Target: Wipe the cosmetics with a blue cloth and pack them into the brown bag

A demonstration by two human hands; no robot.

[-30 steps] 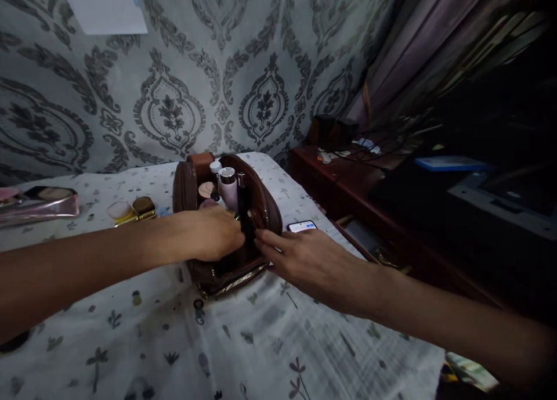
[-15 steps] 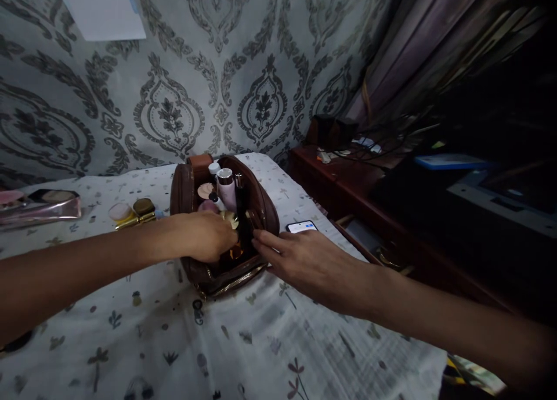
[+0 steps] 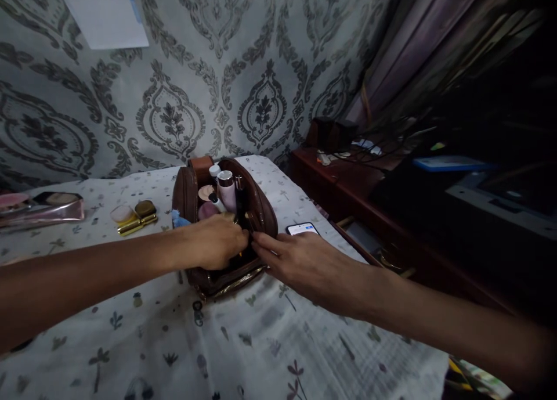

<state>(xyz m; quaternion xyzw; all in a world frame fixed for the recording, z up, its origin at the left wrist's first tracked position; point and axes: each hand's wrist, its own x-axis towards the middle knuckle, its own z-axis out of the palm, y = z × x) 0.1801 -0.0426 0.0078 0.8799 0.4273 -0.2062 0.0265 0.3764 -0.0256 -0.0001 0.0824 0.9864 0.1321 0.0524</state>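
A brown zippered cosmetics bag (image 3: 266, 209) lies open on the patterned white cloth. My left hand (image 3: 221, 241) reaches down inside it, fingers curled and their tips hidden, so what they hold is not visible. My right hand (image 3: 300, 263) is at the bag's right side, its fingers closed on the edge there. Behind my left hand stand a pale pink bottle (image 3: 227, 190) with a silver cap, a slim black tube (image 3: 239, 200), a round beige compact (image 3: 206, 193) and a white-capped container (image 3: 214, 170).
Left of the bag lie a gold tube (image 3: 137, 224), a round dark-gold pot (image 3: 145, 208) and a pink transparent case (image 3: 61, 210). A phone (image 3: 303, 229) with a lit screen rests to the right. Beyond it stands a dark red desk (image 3: 343, 170) with an open drawer.
My left hand has shifted slightly right and deeper into the bag, covering the gold item seen before. Blue material now shows beside the bag's left side. My right hand stays in place.
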